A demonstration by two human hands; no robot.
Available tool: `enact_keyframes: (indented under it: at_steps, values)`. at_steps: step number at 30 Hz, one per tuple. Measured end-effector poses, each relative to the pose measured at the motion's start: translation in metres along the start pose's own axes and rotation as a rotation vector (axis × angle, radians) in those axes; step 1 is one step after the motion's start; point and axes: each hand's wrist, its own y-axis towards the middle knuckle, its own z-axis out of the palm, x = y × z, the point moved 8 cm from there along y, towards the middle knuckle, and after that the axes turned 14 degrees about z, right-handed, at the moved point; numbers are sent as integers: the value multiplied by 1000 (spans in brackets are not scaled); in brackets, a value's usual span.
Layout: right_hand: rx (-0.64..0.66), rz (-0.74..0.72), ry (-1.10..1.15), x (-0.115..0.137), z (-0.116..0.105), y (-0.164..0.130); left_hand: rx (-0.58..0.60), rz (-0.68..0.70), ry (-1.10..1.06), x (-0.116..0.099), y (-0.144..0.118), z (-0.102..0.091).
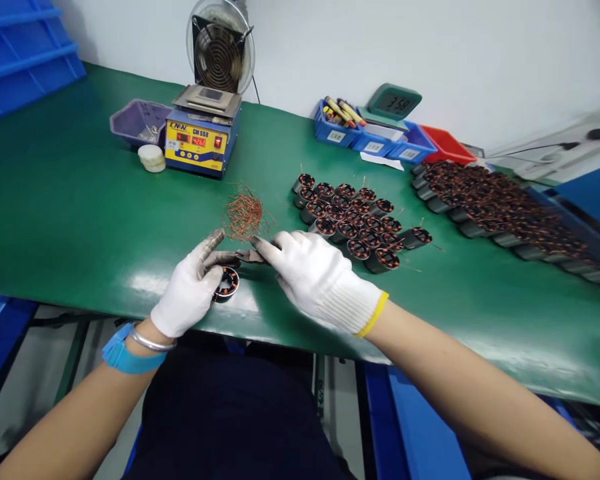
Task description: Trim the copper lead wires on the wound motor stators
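My left hand, in a white glove with darkened fingertips, has its thumb and fingers closed around a motor stator, a dark cylinder with copper windings inside. The stator is at the bench's near side, its open end facing up. My right hand, in a white glove with a yellow cuff, is closed on wire cutters. Their metal jaws point left, just above the stator, close to my left fingers; the handles are hidden in my palm. Just beyond my hands lies a pile of copper wire clippings.
Several similar stators stand grouped right of centre on the green bench, with many more farther right. A blue-and-yellow solder pot with a fan behind it, a purple bin and blue boxes line the back.
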Motion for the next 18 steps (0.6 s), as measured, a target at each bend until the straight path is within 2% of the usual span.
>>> enact_keyframes:
  at_steps: [6,11,15,18]
  values:
    - [-55,-45,11,2,0,3,-5,-9,6,2,0,0]
    - [-25,-71,43,1,4,6,8,-14,12,3,0,1]
    - [-33,-65,32,-3,-3,11,-6,-6,13,2,0,0]
    - [-76,-129,-9,3,-9,15,-12,-5,1,2,0,1]
